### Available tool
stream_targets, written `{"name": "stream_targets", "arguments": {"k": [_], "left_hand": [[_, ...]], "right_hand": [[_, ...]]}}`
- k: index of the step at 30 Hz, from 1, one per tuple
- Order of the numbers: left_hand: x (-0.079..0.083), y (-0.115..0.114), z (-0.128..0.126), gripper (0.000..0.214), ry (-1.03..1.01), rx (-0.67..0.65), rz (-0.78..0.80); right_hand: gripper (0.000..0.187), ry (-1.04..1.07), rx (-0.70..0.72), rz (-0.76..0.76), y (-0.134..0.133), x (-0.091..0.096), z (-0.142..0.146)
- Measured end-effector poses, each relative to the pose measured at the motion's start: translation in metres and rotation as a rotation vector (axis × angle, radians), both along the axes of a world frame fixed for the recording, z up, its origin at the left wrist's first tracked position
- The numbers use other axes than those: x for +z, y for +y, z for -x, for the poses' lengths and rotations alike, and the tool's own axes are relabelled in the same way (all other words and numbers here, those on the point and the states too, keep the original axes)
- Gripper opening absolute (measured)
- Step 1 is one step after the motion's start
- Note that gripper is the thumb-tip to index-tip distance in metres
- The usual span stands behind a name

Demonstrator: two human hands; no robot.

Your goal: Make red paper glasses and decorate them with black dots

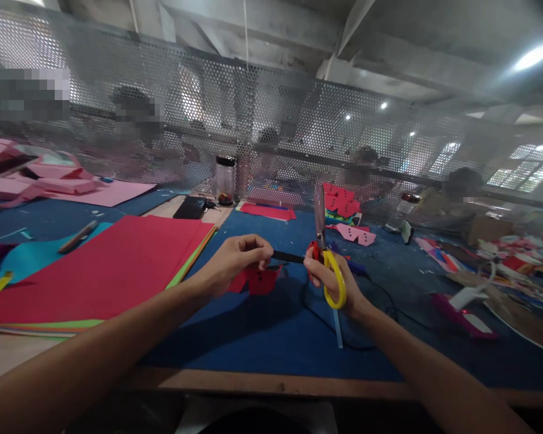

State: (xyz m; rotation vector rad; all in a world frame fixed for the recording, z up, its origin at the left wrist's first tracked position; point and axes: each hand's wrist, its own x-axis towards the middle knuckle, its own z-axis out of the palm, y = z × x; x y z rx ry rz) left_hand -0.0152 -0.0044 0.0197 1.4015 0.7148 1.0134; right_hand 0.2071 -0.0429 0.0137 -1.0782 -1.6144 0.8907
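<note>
My left hand is closed in a pinch on a small red paper cut-out and one end of a thin black strip, held above the blue mat. My right hand is wrapped round the yellow and red handles of a pair of scissors. The scissor blades point straight up. The other end of the black strip reaches my right hand. Both hands sit close together, just above the mat.
A stack of red and coloured paper sheets lies to the left. A glass jar, a black phone and red and pink cut-outs stand by a perforated metal screen. A glue gun lies right.
</note>
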Motion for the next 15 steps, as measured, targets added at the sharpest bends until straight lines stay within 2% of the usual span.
{"name": "stream_targets", "arguments": {"k": [7, 15], "left_hand": [[-0.0034, 0.003, 0.0017, 0.025, -0.181, -0.063, 0.165], [-0.0097, 0.0023, -0.0018, 0.03, -0.217, -0.139, 0.193]], "right_hand": [[0.022, -0.077, 0.023, -0.013, 0.0004, -0.0046, -0.0018], [0.023, -0.05, 0.003, -0.006, 0.0013, -0.0083, -0.0008]]}}
